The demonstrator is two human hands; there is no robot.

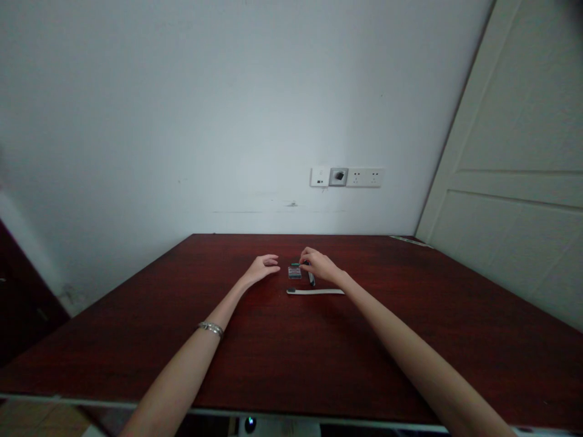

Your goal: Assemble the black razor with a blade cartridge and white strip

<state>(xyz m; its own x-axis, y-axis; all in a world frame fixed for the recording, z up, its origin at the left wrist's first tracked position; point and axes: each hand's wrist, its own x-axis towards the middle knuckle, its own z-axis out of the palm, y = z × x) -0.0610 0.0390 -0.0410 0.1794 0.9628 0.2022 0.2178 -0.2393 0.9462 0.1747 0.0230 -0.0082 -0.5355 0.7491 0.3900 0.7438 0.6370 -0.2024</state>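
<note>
My left hand (263,269) rests over the table with its fingers apart and slightly curled, holding nothing. A small, flat, clear case (294,274) lies just right of its fingertips. Above that case, the thumb and fingers of my right hand (319,267) are pinched on a small, thin green piece (296,264), too small to name more exactly. Under the right hand is a slim black object with a light edge (311,279), partly hidden by the fingers. Nearer to me lies a pale, narrow strap (316,292) with a dark end; my right wrist covers its other end.
The dark red wooden table (255,352) reaches back to a white wall (228,121). Several sockets and a switch plate (364,177) are set in the wall. A white panelled door (514,182) borders the table's right side. A thin strip (410,241) lies at the back right corner.
</note>
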